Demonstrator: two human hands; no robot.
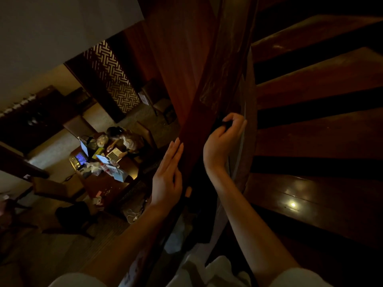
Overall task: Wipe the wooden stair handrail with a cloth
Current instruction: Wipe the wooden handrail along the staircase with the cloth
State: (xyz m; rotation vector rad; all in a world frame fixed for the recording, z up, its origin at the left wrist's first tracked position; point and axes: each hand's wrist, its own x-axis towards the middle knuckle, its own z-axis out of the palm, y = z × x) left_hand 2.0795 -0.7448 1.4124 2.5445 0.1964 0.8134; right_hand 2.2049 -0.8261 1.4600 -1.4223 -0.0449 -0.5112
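Note:
The dark wooden handrail [199,112] runs from the bottom centre up through the middle of the view. My left hand [167,175] lies flat against its left side, fingers straight and pointing up along the rail. On the rail's right side, my right hand [222,141] has curled fingers that pinch a small dark thing [227,124], probably the cloth, though it is too dim to tell. That thing is pressed near the rail's inner edge.
Dark wooden stair treads [321,129] fan out to the right, one with a light reflection [292,204]. Far below on the left, a person sits at a cluttered table [103,162] with laptops. A lattice screen [113,77] stands behind.

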